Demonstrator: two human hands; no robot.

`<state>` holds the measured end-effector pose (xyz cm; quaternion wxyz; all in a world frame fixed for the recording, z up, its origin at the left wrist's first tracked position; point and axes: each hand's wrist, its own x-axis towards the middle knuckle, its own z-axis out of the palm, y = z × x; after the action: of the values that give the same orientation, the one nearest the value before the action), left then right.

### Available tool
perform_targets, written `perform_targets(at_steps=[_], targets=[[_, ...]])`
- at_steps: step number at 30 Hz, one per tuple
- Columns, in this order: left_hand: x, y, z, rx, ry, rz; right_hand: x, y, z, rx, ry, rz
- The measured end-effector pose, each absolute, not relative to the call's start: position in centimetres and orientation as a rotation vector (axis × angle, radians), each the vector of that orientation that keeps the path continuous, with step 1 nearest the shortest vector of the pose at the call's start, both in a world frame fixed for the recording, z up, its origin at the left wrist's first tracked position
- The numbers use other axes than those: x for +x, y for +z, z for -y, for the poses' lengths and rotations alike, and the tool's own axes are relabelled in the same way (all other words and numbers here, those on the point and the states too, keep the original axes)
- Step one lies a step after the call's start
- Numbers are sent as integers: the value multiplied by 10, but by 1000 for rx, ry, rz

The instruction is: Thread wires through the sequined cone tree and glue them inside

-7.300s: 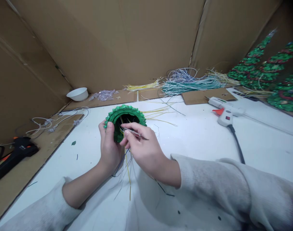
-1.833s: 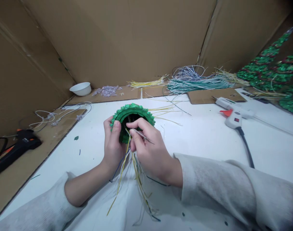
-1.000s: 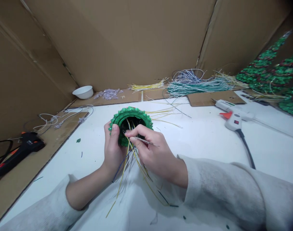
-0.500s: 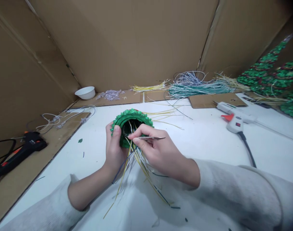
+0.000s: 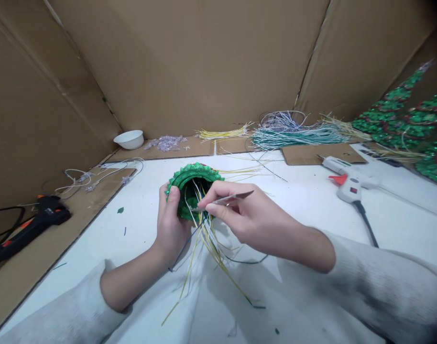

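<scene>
My left hand is closed around the left side of a small green ornamental Christmas tree, holding its hollow, open base toward me. A bundle of thin yellow, white and blue wires comes out of the hollow and hangs down over the table. My right hand pinches slim metal tweezers between thumb and fingers. Their front end reaches into the mouth of the base beside the wires. Whether the tips grip a wire is too small to make out.
A white glue gun lies at the right; a black one lies left. Behind are a white bowl, clear plastic bits, yellow wires and green-white wires. Decorated green trees stand at far right. Cardboard walls surround the table.
My right hand has drawn slightly right and down, and the tweezers now slant up to the right. One pale wire bows out left in the opening. My left hand keeps its hold.
</scene>
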<state>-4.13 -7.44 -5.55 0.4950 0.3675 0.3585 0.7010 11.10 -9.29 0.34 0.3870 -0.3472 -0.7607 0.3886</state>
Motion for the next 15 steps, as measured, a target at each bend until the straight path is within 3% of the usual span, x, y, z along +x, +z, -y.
perform_targets(at_steps=[9,15], targets=[[-48,-59,69,883,1659,-888,128,48,101,-904,843,1741],[-52,-62,63,876,1675,-900,157,58,72,-761,511,1291]])
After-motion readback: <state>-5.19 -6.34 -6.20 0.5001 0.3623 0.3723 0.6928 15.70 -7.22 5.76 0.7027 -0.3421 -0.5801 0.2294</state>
